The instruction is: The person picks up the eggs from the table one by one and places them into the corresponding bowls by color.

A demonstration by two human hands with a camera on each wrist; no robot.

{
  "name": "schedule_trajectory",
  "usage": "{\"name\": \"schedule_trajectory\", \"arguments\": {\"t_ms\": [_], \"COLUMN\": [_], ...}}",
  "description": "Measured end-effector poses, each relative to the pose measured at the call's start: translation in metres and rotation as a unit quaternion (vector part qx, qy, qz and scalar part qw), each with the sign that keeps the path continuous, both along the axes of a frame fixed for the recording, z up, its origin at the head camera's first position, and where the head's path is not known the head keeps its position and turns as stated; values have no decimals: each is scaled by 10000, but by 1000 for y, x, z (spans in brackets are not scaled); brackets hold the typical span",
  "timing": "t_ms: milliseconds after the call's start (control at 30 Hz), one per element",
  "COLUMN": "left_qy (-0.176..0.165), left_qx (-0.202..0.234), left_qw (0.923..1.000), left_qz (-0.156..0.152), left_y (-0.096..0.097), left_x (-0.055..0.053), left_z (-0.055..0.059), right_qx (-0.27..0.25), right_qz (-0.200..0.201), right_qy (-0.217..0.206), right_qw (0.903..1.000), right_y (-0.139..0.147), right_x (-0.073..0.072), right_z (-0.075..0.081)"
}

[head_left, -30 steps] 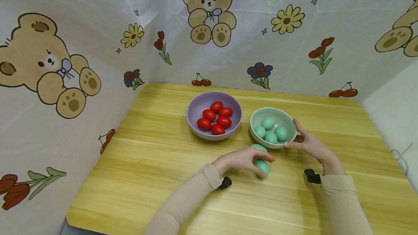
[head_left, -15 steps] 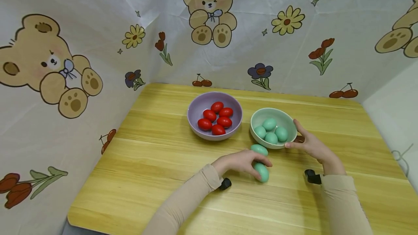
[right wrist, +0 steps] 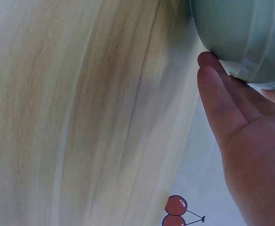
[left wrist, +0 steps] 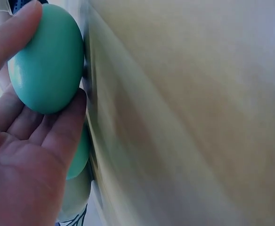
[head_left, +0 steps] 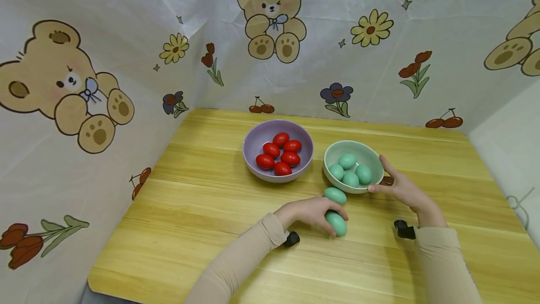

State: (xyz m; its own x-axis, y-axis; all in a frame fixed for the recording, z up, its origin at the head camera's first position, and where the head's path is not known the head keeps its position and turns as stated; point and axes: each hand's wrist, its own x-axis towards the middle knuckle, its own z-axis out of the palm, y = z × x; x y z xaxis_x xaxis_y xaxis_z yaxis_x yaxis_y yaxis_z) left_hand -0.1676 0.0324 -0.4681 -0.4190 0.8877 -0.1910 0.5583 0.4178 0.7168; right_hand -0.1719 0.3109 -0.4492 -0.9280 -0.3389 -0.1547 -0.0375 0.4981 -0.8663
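Note:
My left hand (head_left: 314, 211) has its thumb and fingers around a turquoise toy egg (head_left: 336, 224) at the table. In the left wrist view, the thumb lies on one side of this egg (left wrist: 48, 59) and the fingers on the other. A second turquoise egg (head_left: 335, 195) lies just beyond that hand, in front of the pale green bowl (head_left: 328, 171). Several similar eggs sit inside the bowl. My right hand (head_left: 405, 191) holds the bowl's right side between spread thumb and fingers. In the right wrist view, fingertips (right wrist: 208, 60) touch the bowl low on its wall.
To the left of the green bowl stands a purple bowl (head_left: 249, 163) with several red eggs (head_left: 290, 158). Both bowls are on a wooden table (head_left: 202, 191). A cloth (head_left: 295, 83) printed with bears and flowers hangs behind and to the left.
My left hand has drawn one turquoise egg slightly toward the table's front, away from the other one, and its fingers have closed in around it. My right hand stays at the green bowl.

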Motion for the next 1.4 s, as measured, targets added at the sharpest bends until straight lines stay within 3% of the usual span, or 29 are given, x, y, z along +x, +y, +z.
{"name": "schedule_trajectory", "arguments": {"t_ms": [400,600,733,1033,1233,1400], "left_qy": [-143,-319,-561,-1020,-1043,-726], "left_qx": [354,773,1237,2224,2328,2106], "left_qw": [9992,9962,9894,9634,9537,9490], "left_qz": [126,227,519,1093,1592,2231], "left_y": [4,6,7,9,15,23], "left_x": [3,-2,-10,-26,-36,-46], "left_z": [0,7,16,39,43,39], "right_qx": [78,21,10,-47,-43,-61], "right_qz": [15,7,-19,-17,-15,10], "right_qy": [8,-17,-19,-40,-51,-67], "right_qw": [10000,10000,10000,10000,10000,10000], "right_y": [1,3,2,1,2,2], "right_x": [-1,-1,-1,1,-1,-1], "right_z": [1,-2,-2,-2,-3,-4]}}
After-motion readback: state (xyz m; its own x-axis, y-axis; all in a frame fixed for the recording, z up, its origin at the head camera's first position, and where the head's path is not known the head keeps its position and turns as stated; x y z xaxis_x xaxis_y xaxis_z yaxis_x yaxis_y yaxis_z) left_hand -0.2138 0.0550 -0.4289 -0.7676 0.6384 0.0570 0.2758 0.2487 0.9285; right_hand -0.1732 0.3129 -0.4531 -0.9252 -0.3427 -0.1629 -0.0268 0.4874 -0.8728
